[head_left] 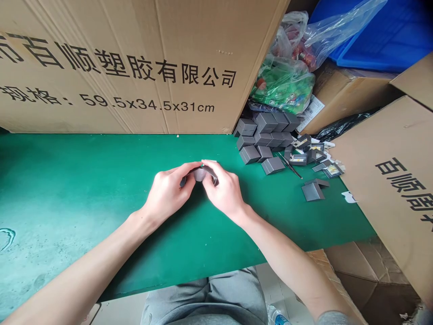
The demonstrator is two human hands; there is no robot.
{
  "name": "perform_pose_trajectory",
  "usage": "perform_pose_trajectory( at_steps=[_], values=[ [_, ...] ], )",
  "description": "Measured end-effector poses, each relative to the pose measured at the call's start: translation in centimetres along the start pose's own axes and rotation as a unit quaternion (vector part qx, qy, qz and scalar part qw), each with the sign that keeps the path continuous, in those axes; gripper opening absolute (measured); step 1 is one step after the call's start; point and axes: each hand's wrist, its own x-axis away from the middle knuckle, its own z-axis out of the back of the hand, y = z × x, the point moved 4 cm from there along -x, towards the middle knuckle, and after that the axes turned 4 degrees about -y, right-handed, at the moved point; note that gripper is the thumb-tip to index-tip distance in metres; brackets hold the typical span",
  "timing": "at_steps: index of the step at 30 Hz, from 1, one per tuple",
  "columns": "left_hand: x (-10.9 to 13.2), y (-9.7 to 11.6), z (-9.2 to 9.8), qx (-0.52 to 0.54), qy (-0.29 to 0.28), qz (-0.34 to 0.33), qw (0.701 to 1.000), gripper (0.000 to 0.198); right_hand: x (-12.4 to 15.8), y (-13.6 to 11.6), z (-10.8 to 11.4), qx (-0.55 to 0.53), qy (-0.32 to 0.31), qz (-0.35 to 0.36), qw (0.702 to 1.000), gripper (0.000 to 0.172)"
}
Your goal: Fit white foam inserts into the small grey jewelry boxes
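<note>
1. Two hands meet at the middle of the green surface (84,180): the left hand (169,192) and the right hand (225,192), thumbs and fingertips pinched together on one small grey box (200,174).
2. One box only in play. It sits just above the surface between the two hands, partly hidden by them, and we cannot tell whether its lid is open.
3. Roughly eleven closed grey boxes make up the pile (264,135) to the right, against the big carton (135,67). The stack hides some, so we count loosely.
4. Three or four open boxes with pale inserts (299,159) lie just beyond the pile, and one open grey box (313,190) stands apart, nearer the edge.
5. One thin black tool (293,168) lies between the pile and that lone box.
6. Two cartons frame the scene: the big one behind, and a second carton (389,180) at the right.
7. Clear plastic bags (284,83) behind the pile hold green and red items; a blue crate (382,36) sits above them.
8. Both forearms come in from the bottom and converge, wrists low over the surface, left fingers (184,170) curled over the box's left end, right fingers (211,166) closed on its top and right end.
</note>
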Motion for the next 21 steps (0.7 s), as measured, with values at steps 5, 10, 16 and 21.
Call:
perform_pose_trajectory(
  at_steps=[5,10,16,21],
  values=[
    [-0.14,-0.14,0.16,0.001,-0.011,0.015,1.0,0.041,-0.06,-0.04,-0.01,0.003,0.007,0.012,1.0,0.037],
    [-0.09,-0.26,0.08,0.005,-0.001,0.003,1.0,0.042,-0.12,0.04,-0.11,0.018,0.009,0.023,1.0,0.039],
    [0.07,-0.2,-0.06,0.003,-0.003,0.014,1.0,0.04,-0.1,-0.19,0.03,0.012,-0.002,0.013,1.0,0.039],
    [0.07,-0.02,0.15,0.011,0.003,0.023,1.0,0.038,-0.15,-0.17,0.15,0.007,0.001,-0.002,1.0,0.037]
  ],
)
